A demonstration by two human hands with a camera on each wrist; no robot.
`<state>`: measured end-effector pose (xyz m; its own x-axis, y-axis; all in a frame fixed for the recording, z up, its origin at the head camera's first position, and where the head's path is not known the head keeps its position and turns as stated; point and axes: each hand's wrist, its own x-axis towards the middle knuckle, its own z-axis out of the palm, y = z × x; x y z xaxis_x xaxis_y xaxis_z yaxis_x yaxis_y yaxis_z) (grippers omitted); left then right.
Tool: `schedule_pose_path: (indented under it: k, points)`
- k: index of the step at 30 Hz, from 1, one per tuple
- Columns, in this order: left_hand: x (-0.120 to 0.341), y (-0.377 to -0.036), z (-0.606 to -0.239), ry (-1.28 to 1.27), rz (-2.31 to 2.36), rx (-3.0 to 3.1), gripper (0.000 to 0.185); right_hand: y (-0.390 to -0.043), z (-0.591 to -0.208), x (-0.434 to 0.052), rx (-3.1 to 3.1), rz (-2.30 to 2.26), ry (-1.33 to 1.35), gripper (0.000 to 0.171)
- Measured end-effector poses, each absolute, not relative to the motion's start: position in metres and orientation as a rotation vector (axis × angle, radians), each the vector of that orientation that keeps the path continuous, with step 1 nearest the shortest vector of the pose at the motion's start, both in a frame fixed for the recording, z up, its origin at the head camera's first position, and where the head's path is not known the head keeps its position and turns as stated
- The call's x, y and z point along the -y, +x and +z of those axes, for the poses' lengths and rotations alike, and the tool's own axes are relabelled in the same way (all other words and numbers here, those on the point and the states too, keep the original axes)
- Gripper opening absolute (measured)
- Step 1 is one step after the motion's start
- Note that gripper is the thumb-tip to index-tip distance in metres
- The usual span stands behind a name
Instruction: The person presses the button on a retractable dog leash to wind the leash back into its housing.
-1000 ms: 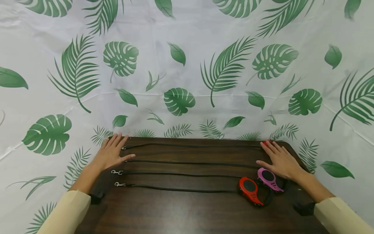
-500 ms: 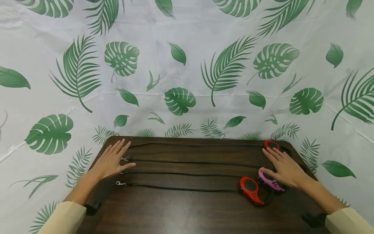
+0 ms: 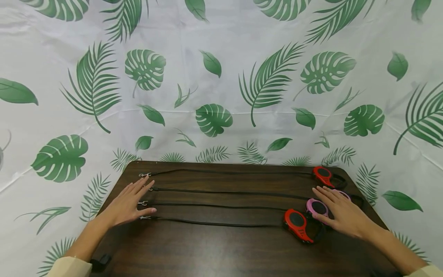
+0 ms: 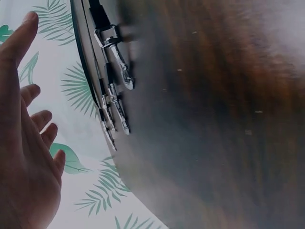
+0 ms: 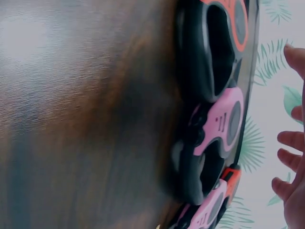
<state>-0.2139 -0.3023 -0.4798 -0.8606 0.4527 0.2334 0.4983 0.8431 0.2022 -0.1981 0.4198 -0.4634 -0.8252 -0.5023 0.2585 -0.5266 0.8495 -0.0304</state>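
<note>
Leashes, four black cords, lie stretched in parallel rows across the dark wooden table in the head view; their metal clips sit at the left end, their handles at the right; a red handle lies nearest, a pink handle just behind it, another red handle at the far edge; the left hand lies flat beside the clips with fingers straight and spread, gripping nothing; the right hand rests over the pink handles, fingers extended and apart, clamped on nothing.

Left wrist view: the left hand is open with fingers spread, apart from the clips on the table edge.

Right wrist view: fingertips hover apart, beside the pink handle and red handle; blurred.
</note>
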Motion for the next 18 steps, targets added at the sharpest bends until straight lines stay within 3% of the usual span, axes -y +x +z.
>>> schedule_pose_path:
  k: [11,18]
  points:
    - [0.307,-0.196,-0.503,-0.921,-0.402,2.607,0.092,-0.175,-0.473,-0.423,2.712,0.146,0.847,0.086]
    - [0.306,-0.189,-0.507,-0.904,-0.492,2.635,0.082,-0.164,-0.475,-0.417,2.676,0.187,0.864,0.082]
